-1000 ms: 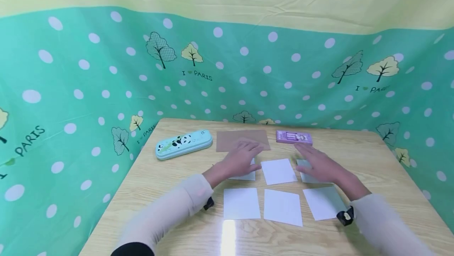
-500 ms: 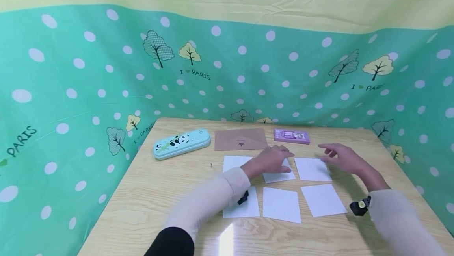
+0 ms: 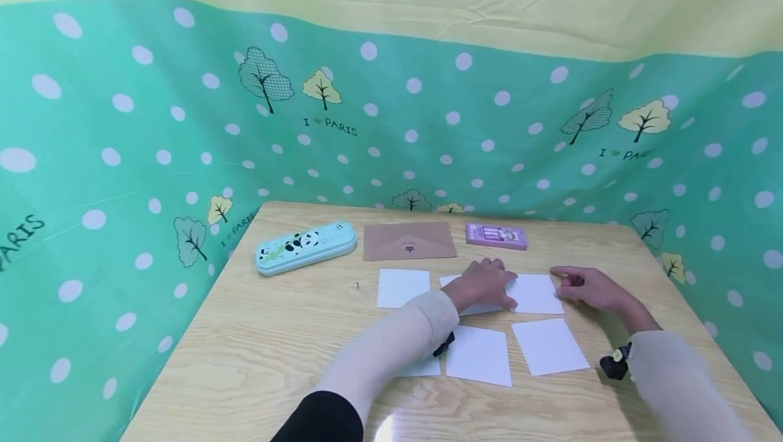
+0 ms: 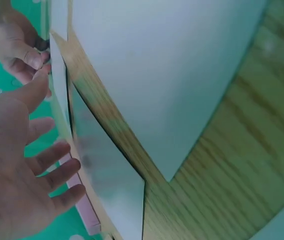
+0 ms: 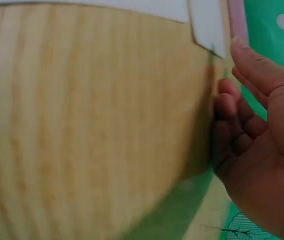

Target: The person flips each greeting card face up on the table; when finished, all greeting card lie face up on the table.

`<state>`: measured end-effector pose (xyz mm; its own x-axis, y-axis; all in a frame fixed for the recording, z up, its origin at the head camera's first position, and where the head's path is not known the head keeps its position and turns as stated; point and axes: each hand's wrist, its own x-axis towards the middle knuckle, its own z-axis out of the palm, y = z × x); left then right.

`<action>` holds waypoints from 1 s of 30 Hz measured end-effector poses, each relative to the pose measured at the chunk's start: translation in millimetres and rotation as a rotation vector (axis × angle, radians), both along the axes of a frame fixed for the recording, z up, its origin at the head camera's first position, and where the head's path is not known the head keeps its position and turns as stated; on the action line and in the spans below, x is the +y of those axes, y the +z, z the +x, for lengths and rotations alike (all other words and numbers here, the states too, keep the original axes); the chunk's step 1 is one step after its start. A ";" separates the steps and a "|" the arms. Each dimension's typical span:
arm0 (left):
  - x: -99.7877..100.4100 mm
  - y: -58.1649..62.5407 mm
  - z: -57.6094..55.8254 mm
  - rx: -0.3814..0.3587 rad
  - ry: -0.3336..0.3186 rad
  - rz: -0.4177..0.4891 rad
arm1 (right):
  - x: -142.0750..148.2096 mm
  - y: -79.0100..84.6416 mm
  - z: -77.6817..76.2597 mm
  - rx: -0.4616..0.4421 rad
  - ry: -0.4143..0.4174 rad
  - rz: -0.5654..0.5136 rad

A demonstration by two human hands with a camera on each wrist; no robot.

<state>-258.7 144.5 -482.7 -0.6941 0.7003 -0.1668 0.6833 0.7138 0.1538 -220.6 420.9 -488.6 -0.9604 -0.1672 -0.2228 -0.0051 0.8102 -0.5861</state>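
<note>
I had the dotted curtain (image 3: 367,129) behind the brown envelope (image 3: 400,241) and the wooden table (image 3: 257,360) beneath it. Six white sheets (image 3: 478,357) lay in two rows on the envelope's near side. The blue pencil case (image 3: 306,248) lay to its left. To its near right, the left hand (image 3: 483,285), gripping nothing, was over the far row's middle sheet (image 3: 478,310); farther right, the right hand (image 3: 593,287) held nothing visible, beside the far-right sheet (image 3: 535,294), contact unclear to me. The purple box (image 3: 496,236) sat right of the envelope.
</note>
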 end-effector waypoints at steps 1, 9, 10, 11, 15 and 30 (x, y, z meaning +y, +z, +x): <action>0.7 0.5 -0.1 0.003 0.006 -0.012 | 0.1 -1.0 0.2 0.002 -0.012 0.008; 2.5 -1.4 0.4 0.115 0.016 -0.108 | -3.5 -4.1 -3.1 -0.014 -0.046 0.027; 2.4 -1.6 0.3 0.118 0.016 -0.110 | -3.6 -4.5 -3.4 -0.016 -0.047 0.023; 2.2 -2.1 0.3 0.116 0.017 -0.109 | -3.5 -4.8 -3.4 -0.016 -0.047 0.021; -0.9 -1.0 -0.2 0.074 0.012 -0.052 | -1.7 -7.1 -3.6 -0.019 -0.060 0.018; -7.2 -9.2 -0.4 -0.010 0.042 0.061 | -3.0 -13.7 0.0 0.053 -0.060 0.007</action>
<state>-259.0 137.4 -492.0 -0.7216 0.6797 -0.1318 0.6512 0.7310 0.2040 -220.5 417.8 -502.3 -0.9791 -0.1073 -0.1728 0.0133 0.8141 -0.5806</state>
